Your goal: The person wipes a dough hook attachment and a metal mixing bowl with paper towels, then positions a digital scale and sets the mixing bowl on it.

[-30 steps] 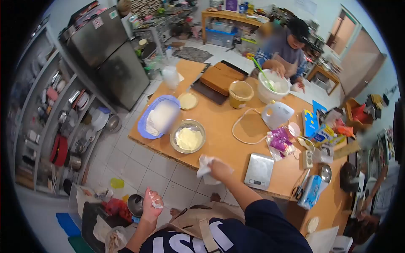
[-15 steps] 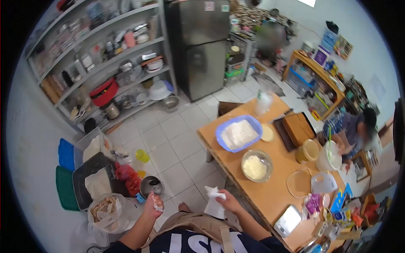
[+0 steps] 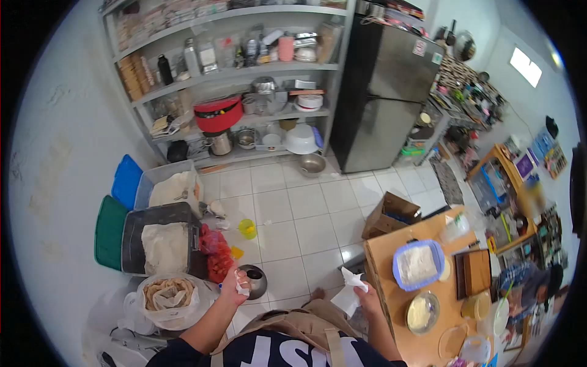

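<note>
My left hand (image 3: 233, 289) is closed round a crumpled bit of white tissue (image 3: 243, 283), held above the floor. A round metal pot (image 3: 257, 282) stands on the floor just beyond it. My right hand (image 3: 370, 301) pinches a larger white tissue (image 3: 347, 300), which hangs loosely in front of my apron (image 3: 293, 321). Close to that hand is the edge of the wooden table (image 3: 391, 318). On the tabletop sit a purple-blue tub (image 3: 398, 278) of white powder and a metal bowl (image 3: 435, 315) with pale yellow contents.
Left on the floor are open bins of white powder (image 3: 165, 244), a bag-lined tub (image 3: 199, 306) and red bags (image 3: 217, 251). Shelves (image 3: 226, 76) and a fridge (image 3: 391, 92) stand ahead. A cardboard box (image 3: 382, 223) is beside the table. Another person (image 3: 526, 287) is at its far side.
My view has swung left, so shelves and bins show more fully and the table has shifted right. Both hands still hold the white tissues.
</note>
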The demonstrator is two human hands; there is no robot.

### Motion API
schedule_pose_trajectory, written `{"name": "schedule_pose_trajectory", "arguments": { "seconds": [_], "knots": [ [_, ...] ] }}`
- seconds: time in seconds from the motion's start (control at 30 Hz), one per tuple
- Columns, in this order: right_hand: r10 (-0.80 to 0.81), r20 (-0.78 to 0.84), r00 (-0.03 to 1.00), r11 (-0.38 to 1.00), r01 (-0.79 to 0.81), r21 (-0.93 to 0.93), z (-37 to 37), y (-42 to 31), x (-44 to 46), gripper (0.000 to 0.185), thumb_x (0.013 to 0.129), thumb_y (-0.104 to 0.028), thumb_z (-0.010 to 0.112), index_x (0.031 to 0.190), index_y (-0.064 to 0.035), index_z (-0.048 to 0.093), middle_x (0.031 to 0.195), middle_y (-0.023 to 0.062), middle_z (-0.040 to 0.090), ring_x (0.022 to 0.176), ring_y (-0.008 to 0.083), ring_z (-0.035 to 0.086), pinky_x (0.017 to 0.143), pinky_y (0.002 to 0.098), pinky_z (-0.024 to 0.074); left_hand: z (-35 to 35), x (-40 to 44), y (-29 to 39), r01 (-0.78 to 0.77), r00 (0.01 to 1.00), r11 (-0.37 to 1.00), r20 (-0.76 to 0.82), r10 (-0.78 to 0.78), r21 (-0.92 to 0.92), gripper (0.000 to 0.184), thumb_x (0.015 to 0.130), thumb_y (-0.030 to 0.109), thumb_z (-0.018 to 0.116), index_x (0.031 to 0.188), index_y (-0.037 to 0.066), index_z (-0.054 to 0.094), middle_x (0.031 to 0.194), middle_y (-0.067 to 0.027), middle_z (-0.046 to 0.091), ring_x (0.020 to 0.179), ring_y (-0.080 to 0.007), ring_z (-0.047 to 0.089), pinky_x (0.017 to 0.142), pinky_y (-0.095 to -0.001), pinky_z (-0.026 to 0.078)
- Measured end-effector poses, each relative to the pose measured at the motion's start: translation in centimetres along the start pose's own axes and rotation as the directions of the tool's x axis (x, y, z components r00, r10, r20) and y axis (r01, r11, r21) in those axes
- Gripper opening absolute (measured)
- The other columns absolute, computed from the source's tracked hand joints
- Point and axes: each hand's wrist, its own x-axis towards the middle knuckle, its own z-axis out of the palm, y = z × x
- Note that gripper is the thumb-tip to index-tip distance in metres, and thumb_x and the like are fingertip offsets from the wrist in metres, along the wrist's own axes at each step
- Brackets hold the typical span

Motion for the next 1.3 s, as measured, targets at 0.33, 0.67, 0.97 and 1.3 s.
{"name": "schedule_pose_trajectory", "arguments": {
  "seconds": [0.33, 0.67, 0.97, 1.3],
  "knots": [
    [-0.049, 0.192, 0.98, 0.992, 0.07, -0.105, 5.8, -10.4, 18.9, 0.028, 0.083, -0.017, 0.062, 0.108, -0.0058, 0.058, 0.082, -0.0015, 0.058, 0.066, 0.0059, 0.048, 0.055, 0.0215, 0.0372, 5.7, 7.8, 3.4, -0.188, 0.982, 0.976, -0.019, 0.187, -0.111, 0.04, 0.089, 0.044, 0.049, 0.059, 0.019, 0.04, 0.05, 0.0059, 0.039, 0.038, -0.0063, 0.037, 0.033, -0.0204, 0.028],
    [-0.061, 0.107, 0.992, 0.997, 0.067, -0.045, 2.1, -18.4, 24.9, 0.027, 0.083, -0.015, 0.063, 0.108, -0.0073, 0.058, 0.087, -0.0032, 0.059, 0.076, 0.006, 0.051, 0.065, 0.0206, 0.039, 20.9, 22.9, 1.4, 0.075, 0.997, 0.99, -0.003, -0.075, 0.119, 0.036, 0.09, 0.041, 0.05, 0.062, 0.02, 0.043, 0.052, 0.0049, 0.041, 0.038, -0.006, 0.034, 0.032, -0.0186, 0.026],
    [-0.063, -0.414, 0.908, 0.939, 0.194, 0.283, -1.1, -16.4, 20.7, 0.026, 0.084, -0.012, 0.061, 0.109, -0.0058, 0.057, 0.097, -0.0004, 0.06, 0.089, 0.0081, 0.053, 0.078, 0.0233, 0.0408, 33.1, 37.1, -3.2, 0.446, 0.883, 0.733, -0.12, -0.453, 0.513, 0.037, 0.091, 0.04, 0.05, 0.061, 0.02, 0.041, 0.053, 0.0052, 0.037, 0.038, -0.006, 0.032, 0.031, -0.0188, 0.023],
    [0.129, -0.822, 0.555, 0.725, 0.513, 0.46, 7.8, -12.2, 12.3, 0.028, 0.084, -0.009, 0.059, 0.111, -0.004, 0.056, 0.098, 0.0034, 0.062, 0.087, 0.012, 0.058, 0.078, 0.0267, 0.0458, 39.9, 42.0, -15.0, 0.468, 0.531, -0.173, -0.433, -0.729, 0.866, 0.025, 0.09, 0.041, 0.052, 0.083, 0.016, 0.049, 0.055, 0.0048, 0.034, 0.04, -0.0052, 0.032, 0.033, -0.0195, 0.025]
  ]
}}
